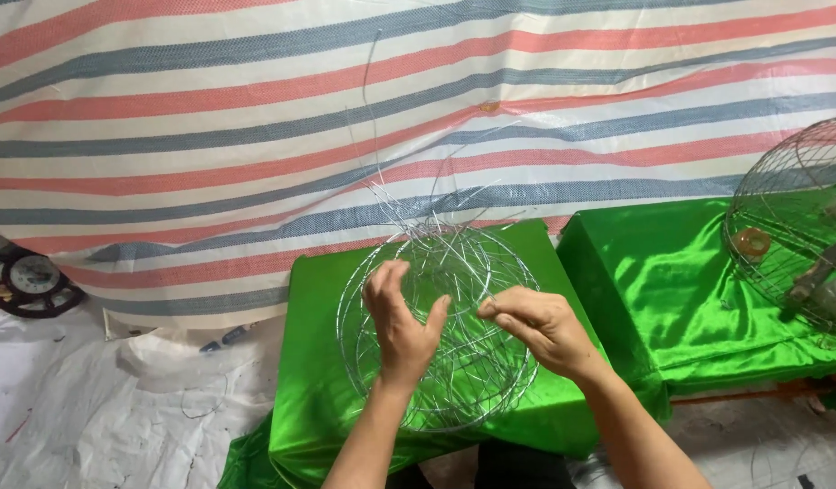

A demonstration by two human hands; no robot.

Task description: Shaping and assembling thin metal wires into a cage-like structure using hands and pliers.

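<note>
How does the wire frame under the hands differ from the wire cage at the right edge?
The wire frame is sparse, a few rings with loose wire ends sticking up; the wire cage is a dense, finished-looking dome mesh. The frame lies on the near green-draped stand between the left hand and right hand; the cage sits untouched on the far green-draped stand, partly cut off by the picture edge. Both are silvery wire and rounded.

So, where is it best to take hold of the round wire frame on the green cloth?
Probably the outer ring of the wire frame, gripped from the left or near side. The ring is smooth and continuous, while loose wire ends stick up at the far top. The left hand and right hand already work at its middle.
</note>
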